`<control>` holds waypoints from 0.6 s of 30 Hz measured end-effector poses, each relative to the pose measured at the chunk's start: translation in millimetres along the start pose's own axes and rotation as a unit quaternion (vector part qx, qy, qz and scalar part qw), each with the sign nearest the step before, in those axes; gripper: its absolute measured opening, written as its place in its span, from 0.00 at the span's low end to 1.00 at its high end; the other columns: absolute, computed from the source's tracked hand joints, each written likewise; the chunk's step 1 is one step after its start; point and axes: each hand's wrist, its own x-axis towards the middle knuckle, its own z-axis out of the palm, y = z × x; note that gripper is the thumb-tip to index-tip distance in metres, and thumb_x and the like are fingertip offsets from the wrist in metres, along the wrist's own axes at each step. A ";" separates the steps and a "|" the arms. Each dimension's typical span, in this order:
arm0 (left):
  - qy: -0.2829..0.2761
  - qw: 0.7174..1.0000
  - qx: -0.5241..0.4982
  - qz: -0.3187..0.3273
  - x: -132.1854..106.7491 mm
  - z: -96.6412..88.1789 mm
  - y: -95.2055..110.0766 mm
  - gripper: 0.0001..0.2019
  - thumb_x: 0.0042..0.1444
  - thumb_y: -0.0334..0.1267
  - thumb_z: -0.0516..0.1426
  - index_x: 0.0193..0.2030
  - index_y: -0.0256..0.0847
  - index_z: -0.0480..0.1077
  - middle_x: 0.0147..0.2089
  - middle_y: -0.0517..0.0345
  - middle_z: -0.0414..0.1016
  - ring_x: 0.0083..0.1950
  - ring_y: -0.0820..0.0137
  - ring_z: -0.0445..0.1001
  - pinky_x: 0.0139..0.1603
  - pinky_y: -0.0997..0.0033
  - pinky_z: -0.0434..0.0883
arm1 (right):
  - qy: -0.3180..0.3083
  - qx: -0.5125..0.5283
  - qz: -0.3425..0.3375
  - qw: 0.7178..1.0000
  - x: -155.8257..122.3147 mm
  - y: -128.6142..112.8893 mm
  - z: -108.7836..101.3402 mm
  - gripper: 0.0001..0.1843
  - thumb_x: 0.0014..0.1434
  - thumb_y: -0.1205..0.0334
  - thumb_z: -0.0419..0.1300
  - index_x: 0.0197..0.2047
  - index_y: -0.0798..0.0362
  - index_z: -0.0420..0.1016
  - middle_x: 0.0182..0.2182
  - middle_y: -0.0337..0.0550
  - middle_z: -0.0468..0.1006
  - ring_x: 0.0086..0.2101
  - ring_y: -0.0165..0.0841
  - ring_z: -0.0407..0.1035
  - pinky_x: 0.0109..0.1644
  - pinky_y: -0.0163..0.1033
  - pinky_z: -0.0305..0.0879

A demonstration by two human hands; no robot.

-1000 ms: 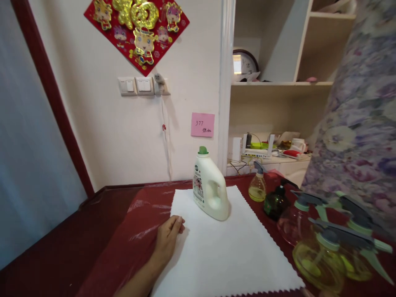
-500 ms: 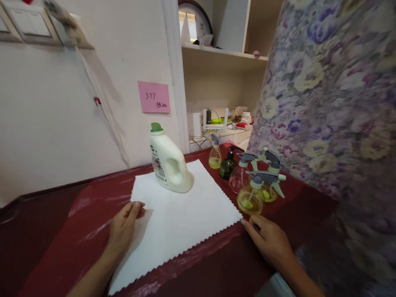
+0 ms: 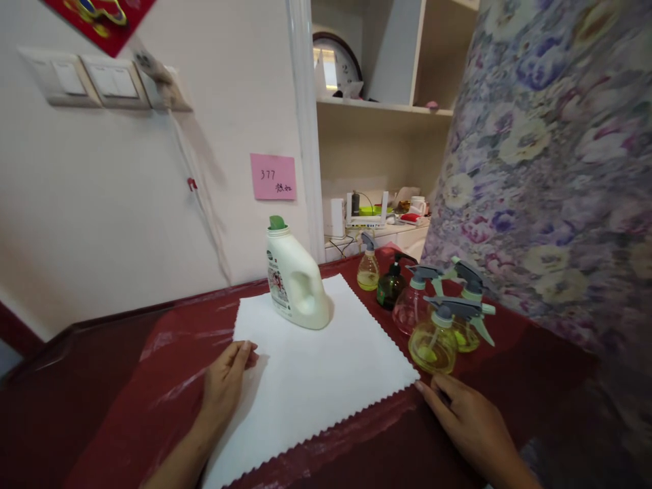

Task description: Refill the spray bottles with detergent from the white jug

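Observation:
A white cloth with zigzag edges lies on the dark red table. My left hand rests flat on the cloth's left edge, fingers stretched out. My right hand lies flat by the cloth's near right corner, fingertips touching it, just in front of a yellow spray bottle. A white detergent jug with a green cap stands on the far part of the cloth.
Several spray bottles and a dark pump bottle crowd the table's right side. A person in a floral garment stands close at the right. Behind are a wall with switches, a pink note and shelves.
The camera view swung down and right, then slightly back left and up. My right hand came into view at the cloth's corner. My left hand stays on the cloth's edge.

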 end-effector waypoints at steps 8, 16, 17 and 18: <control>0.002 1.000 -0.007 0.009 0.3 1.5 -5.9 0.28 0.56 0.68 0.58 0.35 0.42 0.78 0.30 0.56 0.79 0.36 0.59 0.76 0.41 0.62 0.72 | -0.027 0.002 0.031 0.999 1.5 4.4 7.3 0.27 0.63 0.34 0.45 0.25 0.44 0.65 0.27 0.38 0.79 0.31 0.39 0.76 0.37 0.41 0.63; 0.003 1.000 -0.013 0.013 -4.1 2.2 -2.3 0.27 0.57 0.68 0.58 0.34 0.42 0.77 0.29 0.57 0.78 0.35 0.60 0.76 0.40 0.63 0.72 | -0.021 0.001 0.011 1.000 3.8 12.2 11.3 0.24 0.64 0.37 0.48 0.27 0.42 0.72 0.29 0.39 0.82 0.32 0.39 0.80 0.35 0.39 0.67; 0.004 1.000 -0.012 0.013 -5.1 2.3 -1.5 0.27 0.57 0.68 0.58 0.34 0.42 0.77 0.29 0.57 0.78 0.35 0.60 0.76 0.40 0.63 0.72 | -0.011 0.002 0.009 1.000 4.4 14.0 11.8 0.24 0.63 0.37 0.48 0.27 0.42 0.72 0.29 0.39 0.83 0.32 0.40 0.80 0.34 0.39 0.68; 0.006 1.000 -0.012 0.014 -6.1 2.4 -0.9 0.28 0.56 0.68 0.57 0.33 0.42 0.77 0.29 0.57 0.78 0.34 0.60 0.76 0.40 0.63 0.72 | -0.004 0.006 0.004 1.000 5.2 16.0 12.3 0.23 0.63 0.37 0.49 0.27 0.41 0.73 0.28 0.39 0.83 0.31 0.40 0.80 0.34 0.39 0.68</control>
